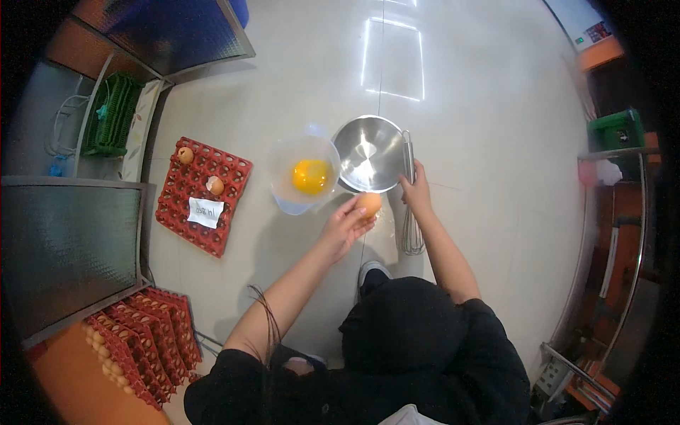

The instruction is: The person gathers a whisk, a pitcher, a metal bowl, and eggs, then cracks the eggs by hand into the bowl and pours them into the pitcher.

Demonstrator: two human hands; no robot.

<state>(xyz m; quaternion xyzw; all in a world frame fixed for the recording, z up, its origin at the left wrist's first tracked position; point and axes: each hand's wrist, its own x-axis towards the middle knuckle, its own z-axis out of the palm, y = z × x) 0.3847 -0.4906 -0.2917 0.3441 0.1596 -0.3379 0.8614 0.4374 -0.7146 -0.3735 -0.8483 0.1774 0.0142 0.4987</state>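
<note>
Between the fingertips of my left hand (pixel 348 226) is a whole brown egg (pixel 369 205), held just in front of a shiny steel bowl (pixel 367 143). My right hand (pixel 416 190) is at the bowl's right rim, its thumb and fingers around the handle of a wire whisk (pixel 408 154), whose wire loops point back towards me. No liquid shows inside the steel bowl. Left of it, a translucent plastic bowl (pixel 289 196) with a spout and handle contains cracked egg (pixel 310 177) with yellow yolk.
A red egg tray (pixel 234 175) on the tiled floor bears broken eggshells (pixel 214 185) and a paper slip (pixel 206 212) with writing. Stacked trays of eggs (pixel 149 340) stand at lower left. Glass-panelled cabinet doors (pixel 74 249) jut from the left; a metal rack (pixel 637 212) borders the right.
</note>
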